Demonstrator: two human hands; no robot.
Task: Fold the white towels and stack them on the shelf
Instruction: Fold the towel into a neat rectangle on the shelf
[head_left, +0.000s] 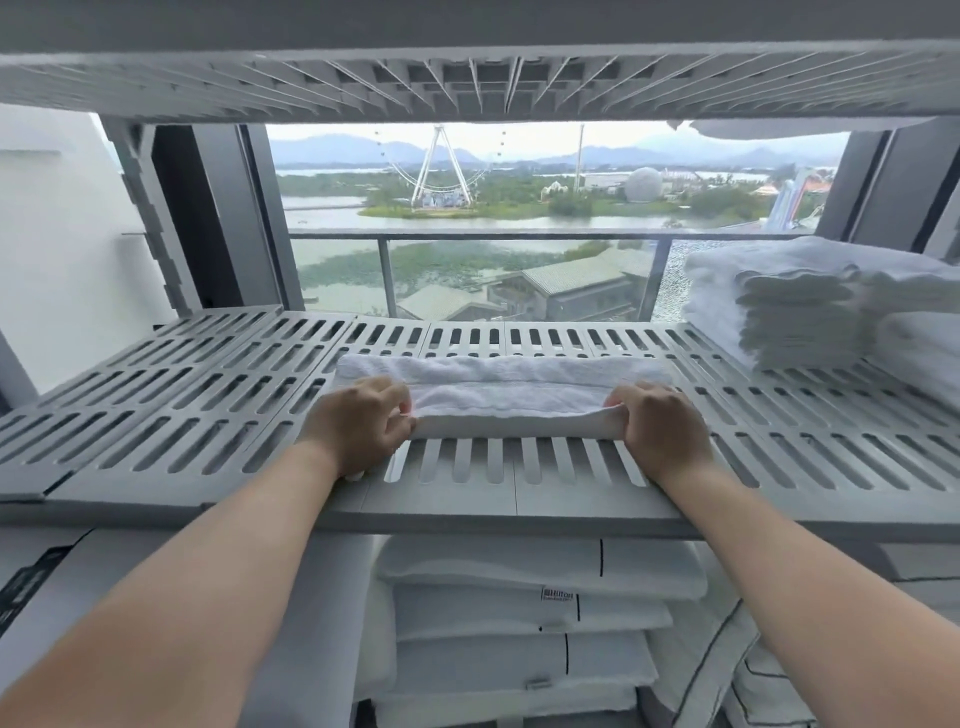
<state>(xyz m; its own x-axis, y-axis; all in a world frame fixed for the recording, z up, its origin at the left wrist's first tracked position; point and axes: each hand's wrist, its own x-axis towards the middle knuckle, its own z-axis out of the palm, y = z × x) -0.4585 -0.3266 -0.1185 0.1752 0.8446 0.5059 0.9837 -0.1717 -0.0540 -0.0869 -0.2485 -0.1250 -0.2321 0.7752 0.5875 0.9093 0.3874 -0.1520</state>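
Note:
A folded white towel (504, 395) lies flat across the middle of the slotted grey shelf (208, 410), its long fold toward me. My left hand (358, 426) grips the towel's near left corner, fingers curled round the edge. At the near right corner my right hand (662, 426) holds the towel the same way. A stack of several folded white towels (795, 306) stands at the right end of the same shelf, apart from the towel in my hands.
Another slotted shelf (467, 83) hangs close overhead, with white cloth (779, 129) on its right end. Below the shelf edge lie stacked white pillows or linens (519, 618). A window with a balcony rail (467, 236) is behind the shelf. The shelf's left half is bare.

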